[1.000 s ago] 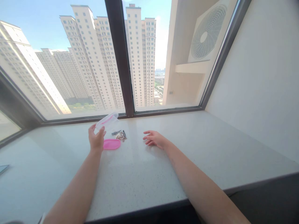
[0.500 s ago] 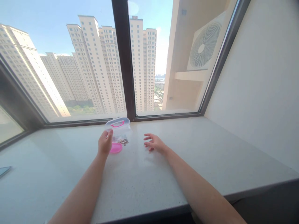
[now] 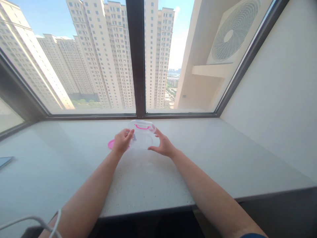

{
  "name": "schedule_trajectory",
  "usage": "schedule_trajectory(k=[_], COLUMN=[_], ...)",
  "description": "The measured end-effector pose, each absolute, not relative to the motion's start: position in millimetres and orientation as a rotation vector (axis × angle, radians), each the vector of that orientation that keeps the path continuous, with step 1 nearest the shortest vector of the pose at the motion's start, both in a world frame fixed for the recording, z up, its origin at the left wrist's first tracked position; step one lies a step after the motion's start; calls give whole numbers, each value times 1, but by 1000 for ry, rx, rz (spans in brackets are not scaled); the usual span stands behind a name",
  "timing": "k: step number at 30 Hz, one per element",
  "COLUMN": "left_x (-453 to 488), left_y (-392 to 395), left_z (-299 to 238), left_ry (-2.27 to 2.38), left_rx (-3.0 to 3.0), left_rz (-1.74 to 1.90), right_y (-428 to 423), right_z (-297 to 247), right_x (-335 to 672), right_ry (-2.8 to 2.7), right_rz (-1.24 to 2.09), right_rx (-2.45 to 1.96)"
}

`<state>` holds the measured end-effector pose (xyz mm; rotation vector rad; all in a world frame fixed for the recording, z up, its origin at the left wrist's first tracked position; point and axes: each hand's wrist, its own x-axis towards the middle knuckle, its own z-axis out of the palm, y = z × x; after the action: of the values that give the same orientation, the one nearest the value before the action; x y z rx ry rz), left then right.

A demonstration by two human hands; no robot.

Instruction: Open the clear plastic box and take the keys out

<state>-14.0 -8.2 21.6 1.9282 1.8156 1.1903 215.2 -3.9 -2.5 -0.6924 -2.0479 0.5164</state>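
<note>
A clear plastic box (image 3: 143, 140) with a pink handle (image 3: 142, 127) on its lid is between my hands, open side or clear wall toward me; I cannot tell which. My left hand (image 3: 122, 140) grips its left edge, thumb on the near face. At the right edge, my right hand (image 3: 162, 142) curves around the box, fingers behind the lid part and thumb low at the front. Behind my left hand lies a pink oval piece (image 3: 111, 144), partly hidden. Small greyish metal things (image 3: 134, 137) show dimly beside my left thumb.
The pale stone windowsill (image 3: 210, 165) runs up to a dark window frame (image 3: 99, 117). At the far left lies a flat bluish object (image 3: 5, 162). A white cable (image 3: 29, 218) crosses near my left forearm. A white wall (image 3: 277, 99) bounds the right side.
My left hand has moved right with the clear box, away from over the pink piece. My right hand has gone from open and apart to the box's right edge. The view has tilted down.
</note>
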Motion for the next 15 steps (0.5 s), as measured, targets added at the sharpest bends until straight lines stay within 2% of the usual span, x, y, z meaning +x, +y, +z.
schedule_trajectory(k=[7,15], left_x=[-22,-25], left_y=[-3,-1], left_z=[15,4], left_ry=[1729,1380], left_rx=[1937,1921], left_rz=[1173,1328], right_y=[-6,-7], right_z=[-4,-1], right_x=[217,214], right_ry=[-2042,-1955], right_rz=[685,604], right_rx=[-665,-700])
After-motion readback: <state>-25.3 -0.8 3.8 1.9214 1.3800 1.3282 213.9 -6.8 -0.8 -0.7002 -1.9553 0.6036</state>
